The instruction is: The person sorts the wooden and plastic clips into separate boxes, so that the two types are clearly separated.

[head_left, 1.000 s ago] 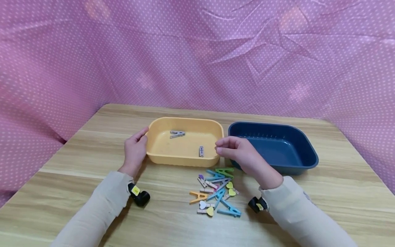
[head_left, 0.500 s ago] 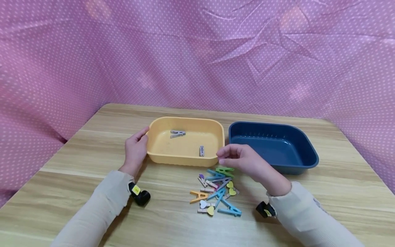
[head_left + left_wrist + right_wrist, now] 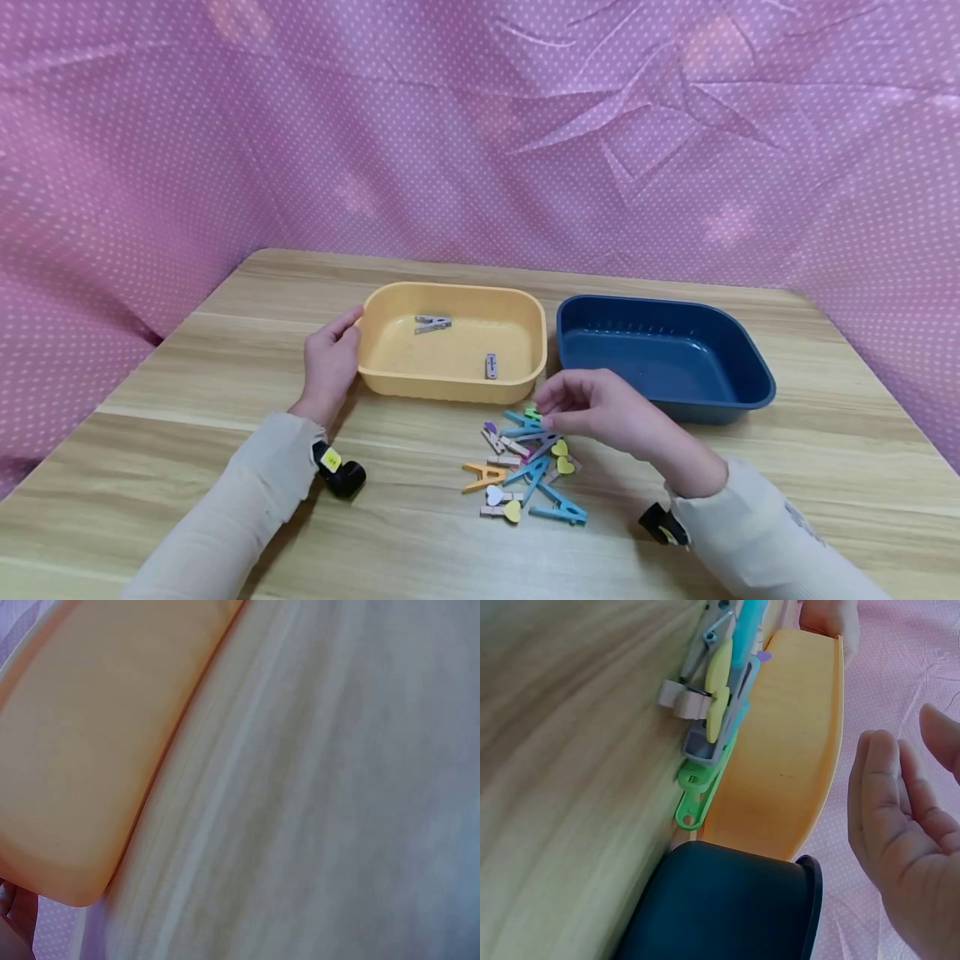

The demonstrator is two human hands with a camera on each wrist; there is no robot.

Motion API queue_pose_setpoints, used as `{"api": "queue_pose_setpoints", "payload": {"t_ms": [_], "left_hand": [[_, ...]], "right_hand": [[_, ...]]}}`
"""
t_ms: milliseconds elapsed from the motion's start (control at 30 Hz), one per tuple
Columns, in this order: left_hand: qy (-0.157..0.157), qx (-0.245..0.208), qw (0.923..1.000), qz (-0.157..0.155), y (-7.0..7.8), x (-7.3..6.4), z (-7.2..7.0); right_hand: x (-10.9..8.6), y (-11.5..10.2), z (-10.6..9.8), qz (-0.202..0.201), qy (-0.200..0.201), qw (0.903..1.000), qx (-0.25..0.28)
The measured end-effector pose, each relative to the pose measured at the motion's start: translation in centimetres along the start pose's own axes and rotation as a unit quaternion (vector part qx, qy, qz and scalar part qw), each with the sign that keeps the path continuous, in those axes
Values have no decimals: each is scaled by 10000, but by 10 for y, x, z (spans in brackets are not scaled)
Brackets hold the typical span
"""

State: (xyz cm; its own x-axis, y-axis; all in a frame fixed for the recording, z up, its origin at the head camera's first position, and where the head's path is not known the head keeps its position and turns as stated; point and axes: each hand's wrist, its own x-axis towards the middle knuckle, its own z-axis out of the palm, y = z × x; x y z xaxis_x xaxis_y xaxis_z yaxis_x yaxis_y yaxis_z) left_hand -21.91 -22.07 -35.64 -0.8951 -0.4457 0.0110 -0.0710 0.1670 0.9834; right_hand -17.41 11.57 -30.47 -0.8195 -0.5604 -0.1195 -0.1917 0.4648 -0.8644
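Observation:
My left hand (image 3: 330,367) rests against the left side of a yellow plastic basin (image 3: 435,389), fingers along its outer wall near the rim. Some of that hand's fingers (image 3: 16,907) show below the basin's corner in the left wrist view. Over the upper right of a pile of clothespins, my right hand (image 3: 600,411) hovers with nothing between its loosely bent fingers. It partly hides a green clothespin (image 3: 694,791) in the head view. Around it lie blue clothespins (image 3: 558,508), an orange clothespin (image 3: 483,477) and wooden ones with hearts (image 3: 502,511).
Inside the yellow basin lie two grey clothespins, one on its side (image 3: 432,323) and one narrow-edge up (image 3: 491,367). A dark blue basin (image 3: 720,410) stands to its right, behind my right hand. A pink dotted cloth (image 3: 480,150) hangs behind the wooden table (image 3: 187,400).
My right hand has moved down and toward me, from the yellow basin's right rim to above the clothespin pile. The left hand has stayed at the basin.

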Motion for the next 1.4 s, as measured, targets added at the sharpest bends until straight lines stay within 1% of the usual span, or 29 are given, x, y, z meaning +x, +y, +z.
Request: {"api": "queue_pose_setpoints", "payload": {"t_ms": [267,500,667,800,900,1100,1267,1400], "left_hand": [[-1,-54,9999,-104,1,-1,0],[48,-40,10000,7,1,1,1],[42,-53,10000,-15,2,2,1],[30,-32,10000,-71,2,1,1],[17,-21,9999,-107,2,1,0],[10,-78,9999,-129,2,2,1],[15,-93,9999,-95,2,0,1],[17,-63,9999,-83,2,-1,1]], "right_hand": [[-9,2,0,-89,-198,9995,-243],[-15,7,1,-238,-300,9984,-426],[-21,12,3,-342,-447,9976,-414],[-24,15,6,-451,-584,9960,-508],[-26,16,9,-446,-652,9954,-548],[-27,16,13,-227,-833,9946,-569],[-28,18,16,-316,-1001,9919,-721],[-27,21,19,-321,-1144,9880,-983]]}}
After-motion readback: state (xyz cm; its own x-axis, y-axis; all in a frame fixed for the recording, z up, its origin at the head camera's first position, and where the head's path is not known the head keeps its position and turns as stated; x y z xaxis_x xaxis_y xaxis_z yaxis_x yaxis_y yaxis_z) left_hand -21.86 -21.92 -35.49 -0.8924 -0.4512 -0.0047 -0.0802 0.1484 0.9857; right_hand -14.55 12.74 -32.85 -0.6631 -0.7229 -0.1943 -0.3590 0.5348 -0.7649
